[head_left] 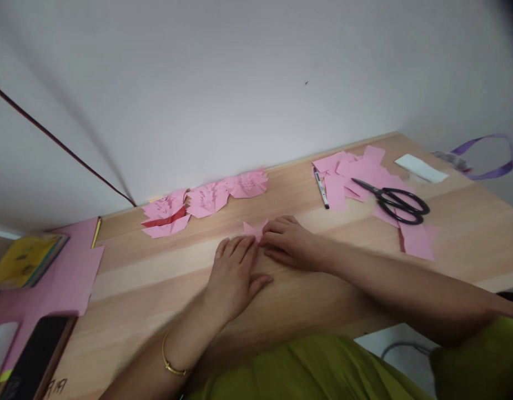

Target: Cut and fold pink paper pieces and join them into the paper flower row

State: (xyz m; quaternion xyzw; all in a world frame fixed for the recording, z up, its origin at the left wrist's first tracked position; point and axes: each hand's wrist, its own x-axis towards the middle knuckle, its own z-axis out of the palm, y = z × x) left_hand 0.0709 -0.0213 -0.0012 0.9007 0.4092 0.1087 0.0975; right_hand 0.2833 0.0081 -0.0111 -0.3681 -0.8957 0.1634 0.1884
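No text could be read with certainty. On the wood of the tabletop (144, 294), close to its near left corner, there stood a few dark handwritten strokes (57, 387); they looked like characters, but which ones could not be told. Just beside them, the black flat object (42, 353) bore some faint marks at its near end, too dim for reading. On the yellow packet (25, 258), by the left edge of the tabletop, small dark marks were visible, but they were blurred and also could not be read.
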